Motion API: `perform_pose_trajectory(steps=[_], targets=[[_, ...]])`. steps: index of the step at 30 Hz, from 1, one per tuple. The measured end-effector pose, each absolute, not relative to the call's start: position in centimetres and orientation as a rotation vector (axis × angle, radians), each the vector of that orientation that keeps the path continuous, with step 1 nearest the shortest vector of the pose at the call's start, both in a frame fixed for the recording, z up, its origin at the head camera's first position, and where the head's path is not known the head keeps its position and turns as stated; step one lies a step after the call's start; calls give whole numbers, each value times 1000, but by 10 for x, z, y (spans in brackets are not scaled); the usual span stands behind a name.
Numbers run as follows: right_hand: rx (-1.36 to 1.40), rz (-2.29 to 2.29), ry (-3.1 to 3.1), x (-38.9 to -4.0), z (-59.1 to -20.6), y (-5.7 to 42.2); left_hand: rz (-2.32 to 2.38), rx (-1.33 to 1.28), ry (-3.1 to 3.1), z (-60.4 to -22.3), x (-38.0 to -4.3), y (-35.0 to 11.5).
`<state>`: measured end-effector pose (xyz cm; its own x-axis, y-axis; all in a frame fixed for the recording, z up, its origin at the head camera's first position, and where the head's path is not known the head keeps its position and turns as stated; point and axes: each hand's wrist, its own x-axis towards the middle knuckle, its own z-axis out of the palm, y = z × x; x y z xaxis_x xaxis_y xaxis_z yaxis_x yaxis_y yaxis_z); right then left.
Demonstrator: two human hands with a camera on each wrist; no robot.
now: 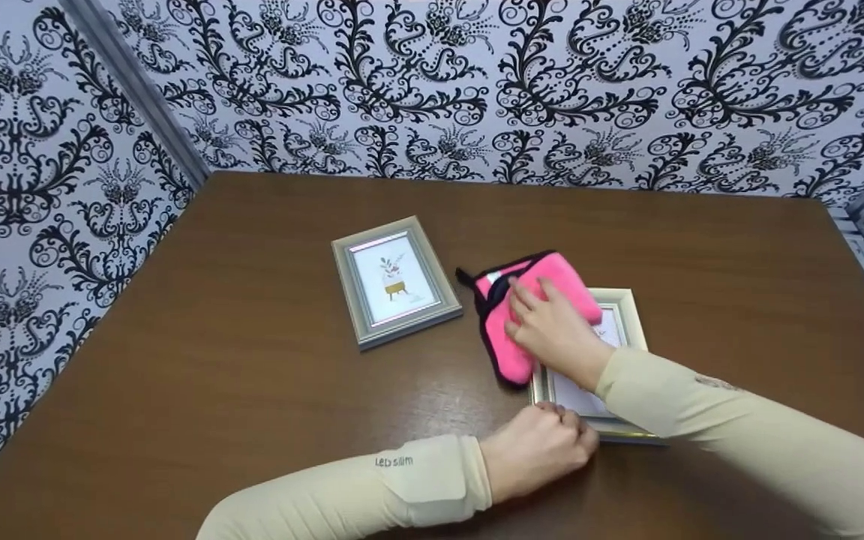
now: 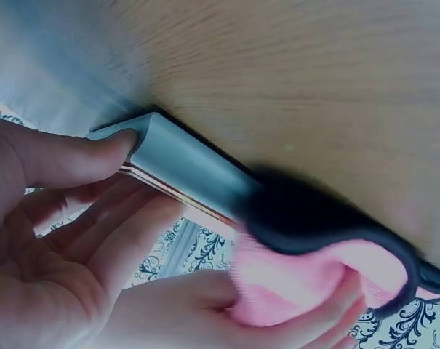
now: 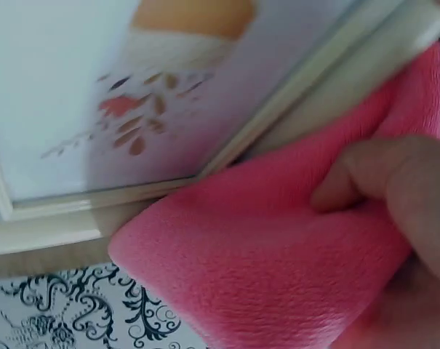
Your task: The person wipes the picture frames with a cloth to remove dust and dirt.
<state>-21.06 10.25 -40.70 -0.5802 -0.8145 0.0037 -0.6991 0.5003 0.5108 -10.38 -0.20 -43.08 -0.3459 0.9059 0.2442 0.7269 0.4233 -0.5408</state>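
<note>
A picture frame with a pale, silvery-gold border lies on the table, partly hidden by the right arm and a cloth. At its near left corner my left hand grips the edge; the left wrist view shows the thumb on the frame's side. My right hand holds a pink cleaning cloth with black trim against the frame's far left part. In the right wrist view the thumb presses into the folded cloth, which touches the border beside a plant print.
Another picture frame, with a print of a plant on a yellow stand, lies to the left on the brown wooden table. Behind the table rises a wall with a black-and-white scroll pattern. Grey metal posts stand at the corners.
</note>
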Motion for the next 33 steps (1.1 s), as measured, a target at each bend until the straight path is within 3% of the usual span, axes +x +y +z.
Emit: perform_pose_trajectory(steps=[10,25,33], targets=[[1094,-994,-2585,-246,-409,95,446,-1379,-2170,-432,-104,-1],[1375,-209,-2589,-202,-402,129,470,-1358,-2178,-432,-103,-2],[1191,465,-2768,-210,-372,173,330,-1349,-2270,-432,-108,-5]])
